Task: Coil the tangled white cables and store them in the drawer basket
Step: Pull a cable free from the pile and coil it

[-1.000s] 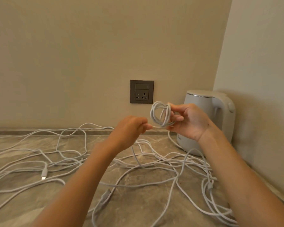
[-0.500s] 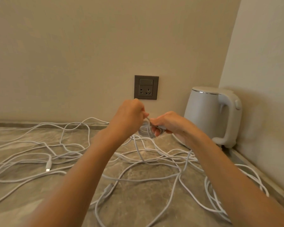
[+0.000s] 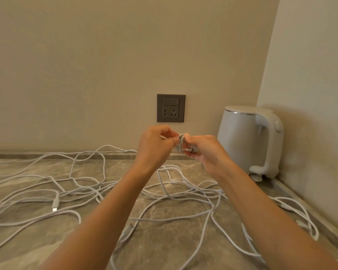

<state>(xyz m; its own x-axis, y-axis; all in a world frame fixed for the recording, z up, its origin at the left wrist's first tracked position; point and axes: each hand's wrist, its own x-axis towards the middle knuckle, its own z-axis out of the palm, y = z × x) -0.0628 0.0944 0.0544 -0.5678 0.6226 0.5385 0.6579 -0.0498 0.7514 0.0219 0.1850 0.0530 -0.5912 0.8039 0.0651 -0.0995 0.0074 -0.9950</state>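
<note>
A small cable coil (image 3: 180,145) is being pinched between the left hand (image 3: 154,147) and right hand (image 3: 205,152), above the tangled cables (image 3: 98,190).

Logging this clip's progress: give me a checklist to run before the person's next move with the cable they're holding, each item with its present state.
1. Both hands on the coil: ok. The left hand and right hand pinch the small coil between them.
2. Coil's tail end tucked in: cannot tell; fingers hide it.
3. Other cables coiled: not ok; loose cables lie tangled across the countertop.
4. Drawer basket within reach: cannot tell; it is not in view.
5. Kettle clear of the hands: ok; it stands apart in the right corner.
</note>
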